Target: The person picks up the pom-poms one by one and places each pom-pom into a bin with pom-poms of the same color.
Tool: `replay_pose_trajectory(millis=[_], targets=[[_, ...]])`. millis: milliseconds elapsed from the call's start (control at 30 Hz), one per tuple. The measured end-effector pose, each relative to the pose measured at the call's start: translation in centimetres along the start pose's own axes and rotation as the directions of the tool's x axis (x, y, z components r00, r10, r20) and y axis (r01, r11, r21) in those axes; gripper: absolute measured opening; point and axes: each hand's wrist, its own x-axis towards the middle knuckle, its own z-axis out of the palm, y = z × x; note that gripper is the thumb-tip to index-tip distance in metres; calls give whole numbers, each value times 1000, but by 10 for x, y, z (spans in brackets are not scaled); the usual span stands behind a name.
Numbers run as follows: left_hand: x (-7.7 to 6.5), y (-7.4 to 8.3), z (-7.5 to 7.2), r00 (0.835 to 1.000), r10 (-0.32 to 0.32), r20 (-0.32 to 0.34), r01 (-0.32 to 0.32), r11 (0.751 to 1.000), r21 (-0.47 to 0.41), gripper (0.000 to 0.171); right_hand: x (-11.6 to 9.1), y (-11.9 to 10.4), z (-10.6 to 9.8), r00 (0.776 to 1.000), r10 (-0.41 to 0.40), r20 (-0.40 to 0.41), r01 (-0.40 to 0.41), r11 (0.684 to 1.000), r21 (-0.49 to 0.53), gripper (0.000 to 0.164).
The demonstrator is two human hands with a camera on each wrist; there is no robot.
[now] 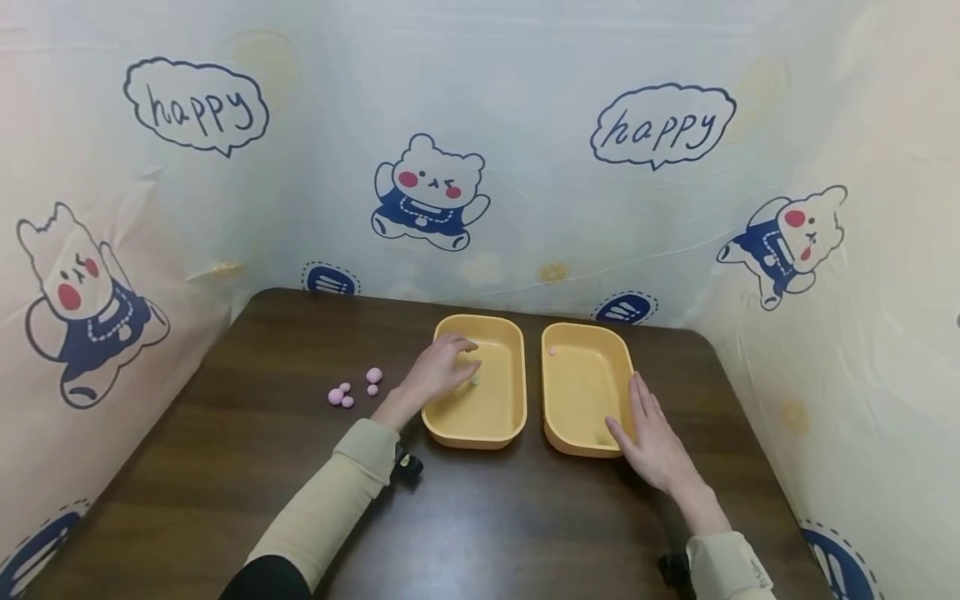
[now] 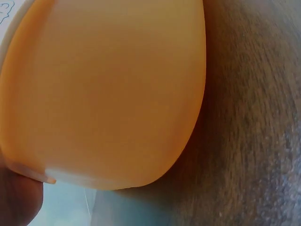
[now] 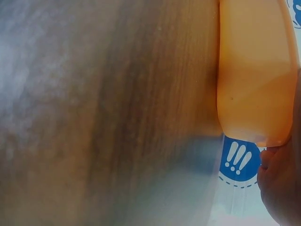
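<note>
My left hand (image 1: 442, 367) reaches over the left yellow tray (image 1: 498, 429), fingers bent loosely downward and a gap showing between thumb and forefinger. A small pale green ball (image 1: 475, 380) lies on the tray floor just by the thumb. My right hand (image 1: 656, 437) rests at the right yellow tray (image 1: 570, 446), its fingers stretched along the right side and the thumb lying over the rim. Inside that tray, near its far left corner, is a tiny pink ball (image 1: 552, 351). Both wrist views mostly show the trays' outer walls.
Several pink balls of two sizes, among them a larger one (image 1: 336, 397), lie on the dark wooden table (image 1: 465, 533) left of the trays. Behind and beside the table hangs a pale printed cloth (image 1: 540, 200) with cartoon bears. A narrow gap separates the two trays.
</note>
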Motion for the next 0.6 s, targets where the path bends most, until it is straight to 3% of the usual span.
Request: replay_pose_trajectory(millis=[133, 267, 400, 600], targets=[[-5, 0, -4, 999, -22, -43, 18, 996, -90, 40, 0, -2, 1, 1000, 9, 6, -9, 1000, 1, 96], [-12, -2, -10, 997, -25, -70, 16, 992, -125, 45, -1, -3, 2, 1000, 11, 7, -11, 1000, -5, 95], [-23, -6, -18, 996, -39, -81, 30, 993, -116, 54, 0, -3, 2, 1000, 13, 5, -13, 1000, -7, 94], [-47, -17, -32, 991, -117, -63, 113, 992, -55, 70, -1, -4, 2, 1000, 14, 16, -13, 1000, -8, 96]])
